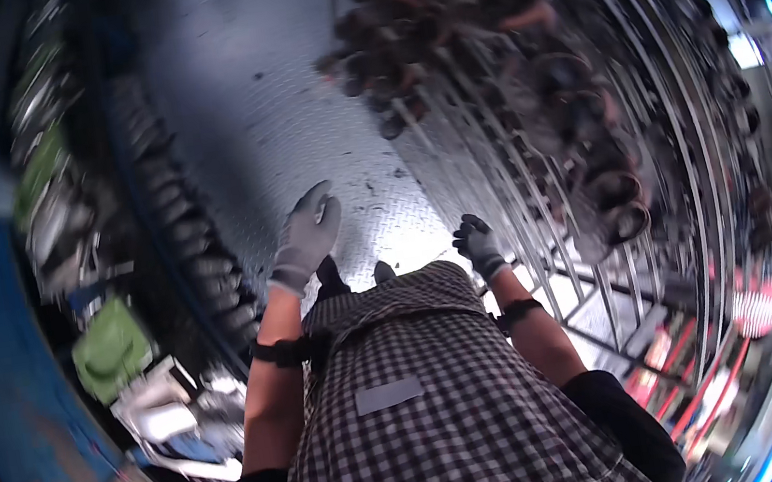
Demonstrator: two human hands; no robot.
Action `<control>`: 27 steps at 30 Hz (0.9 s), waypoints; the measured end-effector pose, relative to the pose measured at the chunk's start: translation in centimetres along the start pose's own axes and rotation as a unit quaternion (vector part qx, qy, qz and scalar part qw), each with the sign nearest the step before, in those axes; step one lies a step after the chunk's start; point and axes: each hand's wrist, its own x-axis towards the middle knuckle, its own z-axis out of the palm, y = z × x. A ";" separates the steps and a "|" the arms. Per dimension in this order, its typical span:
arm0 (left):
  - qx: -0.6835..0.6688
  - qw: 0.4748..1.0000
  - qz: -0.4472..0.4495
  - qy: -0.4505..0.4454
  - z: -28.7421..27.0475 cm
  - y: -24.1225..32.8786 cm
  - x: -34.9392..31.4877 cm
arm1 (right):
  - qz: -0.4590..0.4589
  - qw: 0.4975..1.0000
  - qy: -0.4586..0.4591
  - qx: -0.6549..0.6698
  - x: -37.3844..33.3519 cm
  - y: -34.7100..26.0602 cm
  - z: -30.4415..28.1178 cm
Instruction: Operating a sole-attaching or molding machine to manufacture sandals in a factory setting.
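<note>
My left hand [309,235], in a light grey knitted glove, hangs in front of me over the walkway. Its fingers are stretched out and slightly curved, with a gap between thumb and fingers and nothing visible in it. My right hand [478,244] wears a grey glove with dark fingers and is held lower on the right, beside a metal rack [538,211]. Those fingers are loosely bent and apart, holding nothing I can see. Dark brown, rounded pieces [573,109], blurred by motion, fill the rack; their kind is unclear.
A patterned metal floor [290,107] runs ahead between the rack and a shelf with a row of grey rounded parts [177,210] on the left. Nearer left are a green plastic object [112,347] and white pieces [163,417]. Red bars [708,394] show at lower right.
</note>
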 end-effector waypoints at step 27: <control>0.158 0.980 0.097 0.068 4.1 17.1 41.1 | -0.389 0.913 0.092 -0.088 19.0 -29.2 26.6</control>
